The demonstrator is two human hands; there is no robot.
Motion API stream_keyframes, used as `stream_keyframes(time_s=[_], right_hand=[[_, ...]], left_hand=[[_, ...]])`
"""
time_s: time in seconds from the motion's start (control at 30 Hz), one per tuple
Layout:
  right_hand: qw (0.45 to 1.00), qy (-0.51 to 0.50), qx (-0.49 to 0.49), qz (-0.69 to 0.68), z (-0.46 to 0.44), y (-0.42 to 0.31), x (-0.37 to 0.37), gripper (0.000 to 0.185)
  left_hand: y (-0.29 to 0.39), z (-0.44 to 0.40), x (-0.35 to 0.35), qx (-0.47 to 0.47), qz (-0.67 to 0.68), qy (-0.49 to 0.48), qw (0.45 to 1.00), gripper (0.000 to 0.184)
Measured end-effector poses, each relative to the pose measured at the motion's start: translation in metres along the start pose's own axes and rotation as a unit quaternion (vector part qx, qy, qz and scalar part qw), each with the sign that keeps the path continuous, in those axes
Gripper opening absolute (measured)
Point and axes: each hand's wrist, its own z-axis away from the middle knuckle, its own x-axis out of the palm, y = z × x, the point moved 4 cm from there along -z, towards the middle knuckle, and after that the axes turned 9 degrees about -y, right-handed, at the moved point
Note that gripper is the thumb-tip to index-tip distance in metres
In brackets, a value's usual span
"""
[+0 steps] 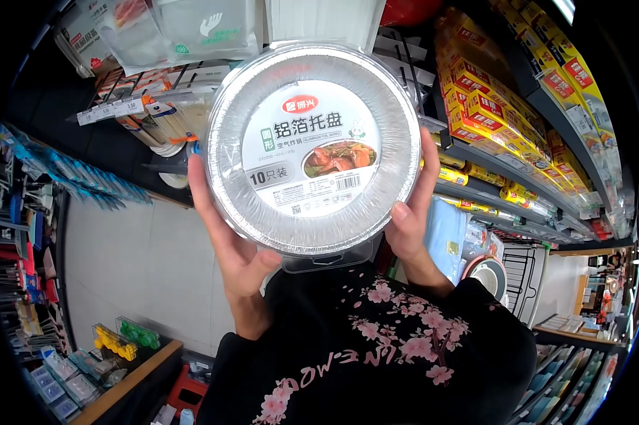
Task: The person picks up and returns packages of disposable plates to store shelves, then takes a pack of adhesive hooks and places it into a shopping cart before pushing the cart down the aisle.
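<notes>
A round pack of aluminium foil trays [220, 152] is held up in front of me, its printed label [312, 145] facing the camera. Silver pleated walls surround the label, and a clear plastic hang tab [326, 262] sticks out at the bottom. My left hand [231, 248] grips the left edge, thumb on the near side. On the opposite edge my right hand [413, 216] holds the pack, its thumb over the rim. The fingers of both hands are partly hidden behind the pack.
Yellow and red boxes [489, 106] fill the shelves on the right. Packaged goods [209, 32] hang behind the pack, above a price rail [110, 111]. Blue-wrapped items [71, 170] hang at the left. A wire rack [521, 280] stands at the lower right, and tiled floor [135, 262] lies below.
</notes>
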Motion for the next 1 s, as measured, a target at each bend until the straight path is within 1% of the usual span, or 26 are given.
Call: stream_keyframes(time_s=[0.07,0.1,0.17,0.23,0.27,0.33,0.37,0.4,0.43,0.5,0.53,0.57,0.63,0.67,0.7,0.77,1.0], right_hand=[[1.0,-0.008,0.009,-0.003,-0.002,-0.001,0.0,0.103],[1.0,-0.015,0.013,-0.007,-0.003,-0.002,0.001,0.103],[0.999,-0.02,0.017,-0.02,-0.003,0.002,0.004,0.1],[0.999,-0.025,0.017,-0.019,-0.003,0.009,0.008,0.096],[0.999,-0.045,0.016,-0.016,-0.004,0.01,0.009,0.09],[0.998,-0.06,0.01,0.0,-0.01,0.006,0.01,0.088],[0.997,-0.075,0.008,0.014,-0.01,0.005,-0.003,0.085],[0.987,-0.127,-0.096,0.003,-0.016,0.001,-0.01,0.061],[0.987,-0.127,-0.095,0.004,-0.019,0.003,-0.019,0.061],[0.975,-0.187,-0.1,0.066,-0.017,0.003,-0.021,0.058],[0.965,-0.205,-0.103,0.13,-0.018,-0.004,-0.026,0.055],[0.965,-0.203,-0.104,0.131,-0.018,-0.006,-0.026,0.055],[0.96,-0.209,-0.057,0.176,-0.018,-0.005,-0.021,0.057],[0.958,-0.215,-0.059,0.181,-0.017,0.0,-0.024,0.063],[0.958,-0.215,-0.059,0.181,-0.017,0.0,-0.022,0.063],[0.951,-0.196,-0.057,0.231,-0.018,0.0,-0.019,0.063],[0.962,-0.169,-0.044,0.21,-0.013,0.001,-0.018,0.066]], left_hand=[[0.001,0.004,-0.003,0.013,0.008,-0.025,1.0,0.131],[0.002,0.007,-0.007,0.006,0.004,-0.02,1.0,0.131],[0.007,0.008,-0.012,0.007,-0.043,-0.052,0.998,0.122],[0.01,0.008,-0.02,0.013,-0.042,-0.04,0.998,0.12],[0.01,0.008,-0.023,0.016,-0.036,-0.032,0.999,0.118],[0.011,0.008,-0.029,0.017,-0.026,-0.026,0.999,0.116],[0.006,0.009,-0.022,0.016,-0.029,-0.021,0.999,0.115],[0.005,0.008,-0.02,0.019,-0.031,-0.017,0.999,0.114],[0.003,0.007,-0.019,0.018,-0.029,-0.018,0.999,0.114],[0.005,0.008,-0.026,0.02,-0.067,-0.006,0.998,0.11],[0.004,0.007,-0.027,0.019,-0.066,-0.008,0.998,0.11],[0.002,0.006,-0.03,0.017,-0.079,-0.006,0.997,0.109],[0.0,0.004,-0.033,0.013,-0.091,-0.005,0.996,0.108],[-0.001,0.004,-0.034,0.013,-0.089,-0.002,0.996,0.108],[-0.001,0.003,-0.035,0.013,-0.088,0.0,0.996,0.107],[-0.001,0.002,-0.036,0.01,-0.089,0.0,0.996,0.107],[-0.001,0.003,-0.031,-0.008,-0.099,-0.002,0.995,0.106]])
